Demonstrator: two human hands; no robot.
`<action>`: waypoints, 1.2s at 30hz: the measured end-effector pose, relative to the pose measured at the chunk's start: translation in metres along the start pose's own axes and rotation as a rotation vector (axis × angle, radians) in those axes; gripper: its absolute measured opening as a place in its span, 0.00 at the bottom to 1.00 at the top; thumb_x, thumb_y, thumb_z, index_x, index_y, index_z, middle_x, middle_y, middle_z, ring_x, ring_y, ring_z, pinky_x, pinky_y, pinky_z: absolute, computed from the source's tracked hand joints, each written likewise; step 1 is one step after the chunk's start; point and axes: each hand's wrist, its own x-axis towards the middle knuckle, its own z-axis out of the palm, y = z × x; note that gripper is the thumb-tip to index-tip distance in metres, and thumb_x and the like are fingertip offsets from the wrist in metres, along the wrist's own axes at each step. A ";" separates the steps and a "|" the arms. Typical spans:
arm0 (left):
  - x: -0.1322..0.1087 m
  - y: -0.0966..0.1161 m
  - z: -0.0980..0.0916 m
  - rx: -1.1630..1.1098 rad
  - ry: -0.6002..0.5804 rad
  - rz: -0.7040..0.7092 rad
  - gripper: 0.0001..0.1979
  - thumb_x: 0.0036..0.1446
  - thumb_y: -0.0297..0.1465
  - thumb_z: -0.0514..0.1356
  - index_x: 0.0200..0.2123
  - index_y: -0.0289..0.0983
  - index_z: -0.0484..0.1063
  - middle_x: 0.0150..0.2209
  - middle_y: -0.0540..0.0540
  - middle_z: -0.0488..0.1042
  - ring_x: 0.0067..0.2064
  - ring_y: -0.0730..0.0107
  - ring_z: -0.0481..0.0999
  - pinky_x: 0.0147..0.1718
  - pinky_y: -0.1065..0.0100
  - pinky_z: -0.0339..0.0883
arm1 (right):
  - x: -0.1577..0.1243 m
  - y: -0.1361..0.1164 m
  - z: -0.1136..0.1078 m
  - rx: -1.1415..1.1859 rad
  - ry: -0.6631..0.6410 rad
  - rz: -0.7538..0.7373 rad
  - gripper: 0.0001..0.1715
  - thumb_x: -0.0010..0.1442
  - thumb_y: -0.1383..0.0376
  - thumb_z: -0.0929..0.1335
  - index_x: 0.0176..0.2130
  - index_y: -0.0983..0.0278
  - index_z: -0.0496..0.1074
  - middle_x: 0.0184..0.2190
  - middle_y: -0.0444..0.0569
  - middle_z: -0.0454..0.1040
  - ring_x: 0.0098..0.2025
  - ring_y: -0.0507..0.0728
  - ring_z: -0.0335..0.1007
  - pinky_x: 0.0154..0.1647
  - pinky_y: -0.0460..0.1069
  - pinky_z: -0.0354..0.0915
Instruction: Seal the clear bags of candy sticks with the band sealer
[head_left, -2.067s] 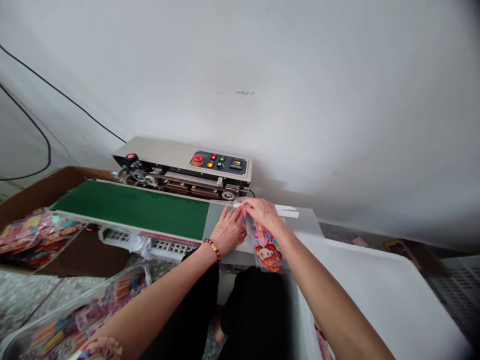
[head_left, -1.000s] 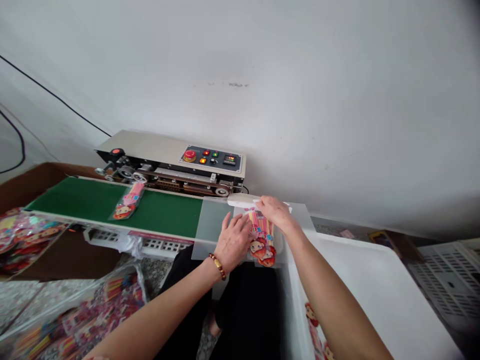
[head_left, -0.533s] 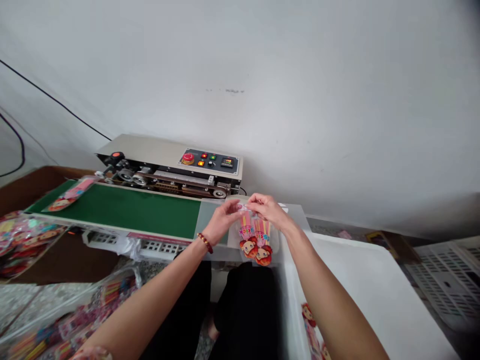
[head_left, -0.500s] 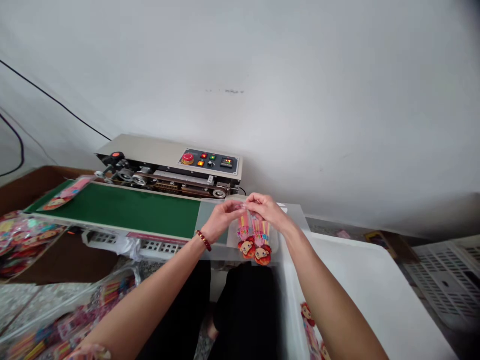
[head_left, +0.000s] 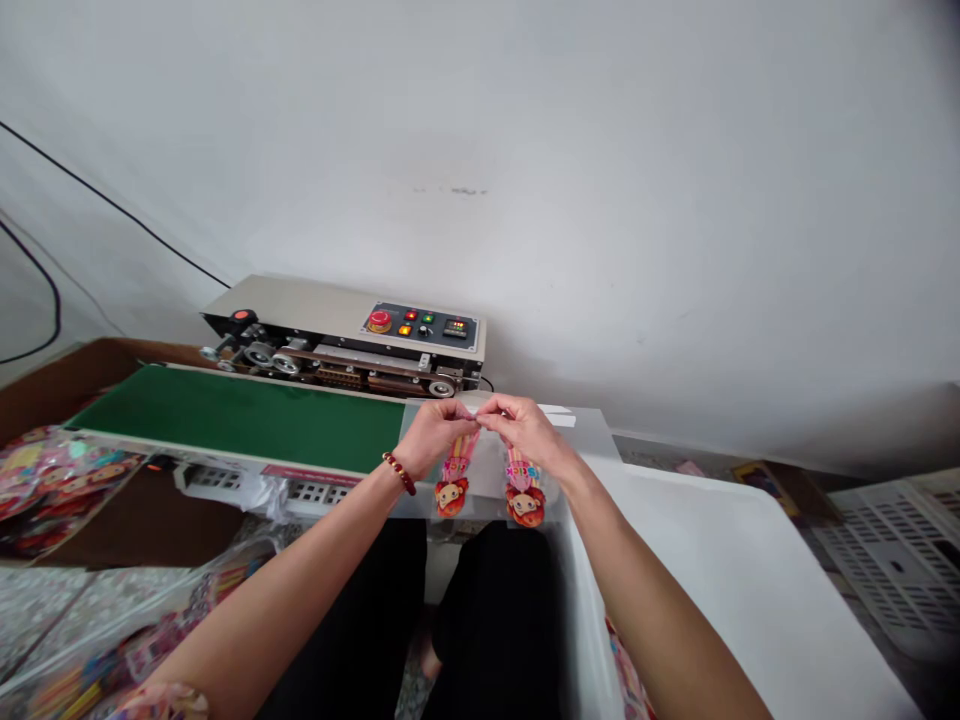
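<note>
Left packet below left hand, top pinched, right packet below right hand (fingertips together, hold unclear)

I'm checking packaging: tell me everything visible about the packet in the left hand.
The packet looks like clear plastic, with pink and yellow contents, pink lettering and a red-haired cartoon head at its near end. It slants over the translucent sheet, top leaning right. The left hand pinches its top; whether the right hand touches it is unclear.
</note>
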 end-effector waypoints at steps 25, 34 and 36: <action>0.021 -0.025 -0.020 -0.164 -0.075 -0.191 0.25 0.38 0.33 0.74 0.43 0.33 0.78 0.34 0.45 0.80 0.35 0.68 0.76 0.39 0.66 0.69 | 0.027 0.043 0.009 0.038 0.055 0.168 0.14 0.50 0.54 0.71 0.29 0.63 0.74 0.23 0.39 0.66 0.26 0.50 0.55 0.30 0.46 0.52; 0.030 -0.031 -0.014 0.007 -0.056 -0.054 0.21 0.37 0.31 0.73 0.38 0.33 0.77 0.24 0.52 0.73 0.27 0.75 0.70 0.30 0.72 0.63 | 0.023 0.048 0.003 0.044 0.083 0.155 0.14 0.49 0.55 0.71 0.29 0.63 0.71 0.24 0.39 0.67 0.27 0.50 0.57 0.31 0.47 0.53; 0.029 -0.031 -0.012 -0.011 -0.044 -0.068 0.20 0.37 0.32 0.73 0.37 0.33 0.78 0.25 0.51 0.74 0.28 0.74 0.71 0.31 0.71 0.64 | 0.022 0.047 0.003 0.033 0.094 0.144 0.14 0.49 0.55 0.71 0.28 0.63 0.71 0.25 0.40 0.68 0.28 0.51 0.57 0.32 0.47 0.54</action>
